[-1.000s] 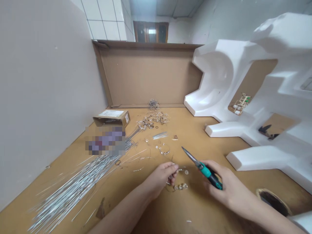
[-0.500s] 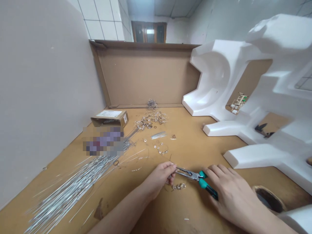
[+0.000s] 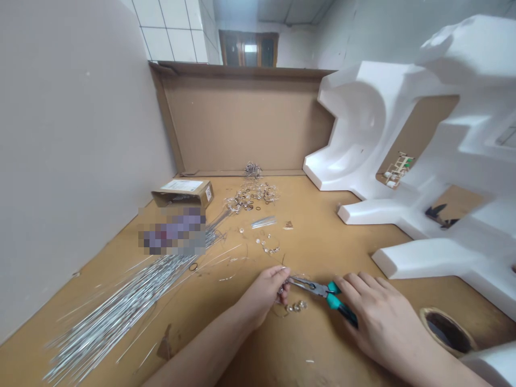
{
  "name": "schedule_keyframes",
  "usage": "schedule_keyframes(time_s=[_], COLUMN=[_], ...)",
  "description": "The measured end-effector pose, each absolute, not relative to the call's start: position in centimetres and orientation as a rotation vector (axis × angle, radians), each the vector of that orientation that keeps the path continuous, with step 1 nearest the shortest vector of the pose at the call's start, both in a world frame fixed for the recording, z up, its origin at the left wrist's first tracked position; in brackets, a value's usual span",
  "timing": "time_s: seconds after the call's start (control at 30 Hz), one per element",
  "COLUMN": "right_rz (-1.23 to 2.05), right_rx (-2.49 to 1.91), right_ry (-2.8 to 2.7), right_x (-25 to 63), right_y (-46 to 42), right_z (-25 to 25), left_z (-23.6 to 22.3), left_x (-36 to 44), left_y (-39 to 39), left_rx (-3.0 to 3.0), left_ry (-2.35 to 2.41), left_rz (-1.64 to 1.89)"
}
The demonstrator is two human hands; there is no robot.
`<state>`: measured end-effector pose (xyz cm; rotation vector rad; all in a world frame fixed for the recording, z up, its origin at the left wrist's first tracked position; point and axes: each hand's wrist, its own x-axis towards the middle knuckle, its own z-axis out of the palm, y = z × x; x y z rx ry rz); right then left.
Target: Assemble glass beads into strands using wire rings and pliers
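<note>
My right hand (image 3: 373, 309) is wrapped round the green-and-black handles of a pair of long-nose pliers (image 3: 316, 288). The pliers' jaws point left and reach the fingertips of my left hand (image 3: 272, 287). Thumb and fingers of that left hand pinch a thin wire strung with clear beads (image 3: 280, 291); the fingers partly hide it. Just below the fingers, a cluster of clear beads (image 3: 297, 307) with a curved wire lies on the tabletop (image 3: 314, 338). Another short beaded wire (image 3: 268, 248) rests beyond my left hand.
A large bundle of straight silver wires (image 3: 124, 306) lies at left, near an open cardboard box (image 3: 185, 192). Piles of beaded wire loops (image 3: 258, 196) sit farther back. White foam blocks (image 3: 427, 258) stand at right, above a round hole (image 3: 447, 330). Cardboard (image 3: 245, 123) walls the back.
The pliers' tips have drawn slightly apart at my left fingertips. Both hands stay in nearly the same place, and the whole view has shifted a little.
</note>
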<state>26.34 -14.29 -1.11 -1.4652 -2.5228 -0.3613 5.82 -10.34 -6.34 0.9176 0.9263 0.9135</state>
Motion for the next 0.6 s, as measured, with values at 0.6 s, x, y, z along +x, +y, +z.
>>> schedule_keyframes(time_s=[0.6], right_rz=[-0.361], right_rx=[-1.456], right_ry=[-2.566], right_x=[26.27], right_y=[-14.29], right_z=[-0.77], left_z=[-5.96], left_x=[5.88], left_y=[-10.42], left_rx=[0.931], left_ry=[0.963], left_rz=[0.897])
